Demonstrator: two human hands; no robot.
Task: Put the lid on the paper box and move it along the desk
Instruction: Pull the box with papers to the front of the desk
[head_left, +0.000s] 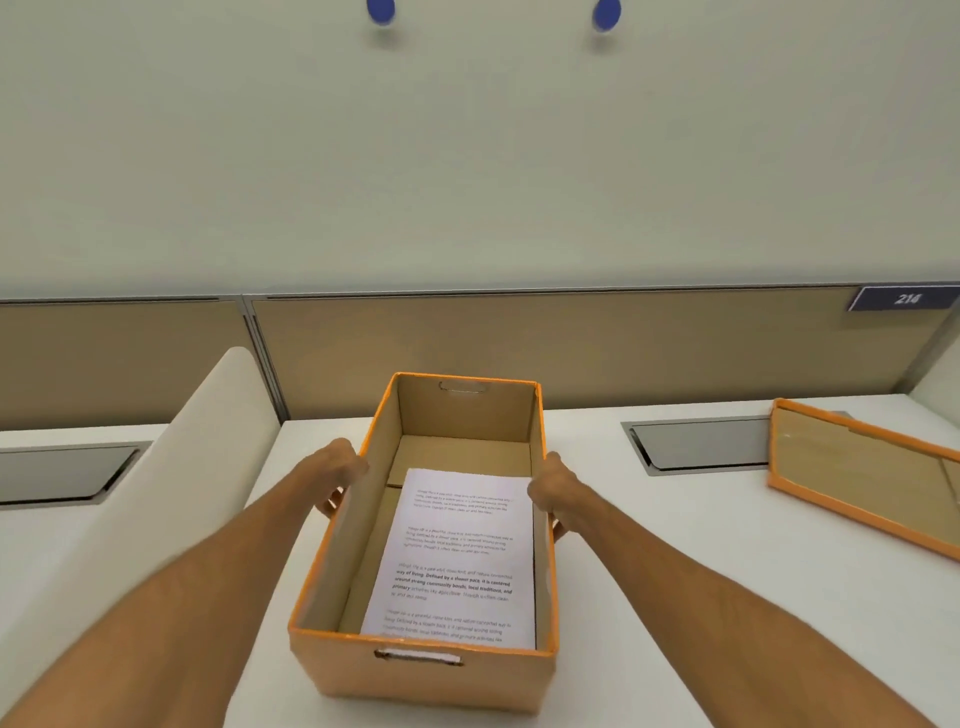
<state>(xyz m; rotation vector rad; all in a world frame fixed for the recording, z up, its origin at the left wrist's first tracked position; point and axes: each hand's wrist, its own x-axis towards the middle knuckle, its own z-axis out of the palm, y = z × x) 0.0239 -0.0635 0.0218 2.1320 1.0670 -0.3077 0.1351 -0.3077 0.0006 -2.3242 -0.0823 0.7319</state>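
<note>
The paper box, orange cardboard and open at the top, is sitting on the white desk near its front edge, roughly midway between the low white divider on the left and the lid on the right. The left hand is gripping the box's left wall at the rim, with its fingers wrapping down the outside, where only their tips are showing past the wall. The right hand is clasping the right wall the same way; most of its fingers are hiding behind the cardboard, so how far they are curling cannot be told. A stack of printed sheets is lying flat inside, pushed toward the near wall; the print is too blurred to read. The lid is lying well apart from the box toward the desk's right edge, inner side up, and its right part is running out of the frame. It is overlapping a grey recessed panel near the desk's back edge. A blue number plate is hanging on the partition behind, its digits being smeared.
</note>
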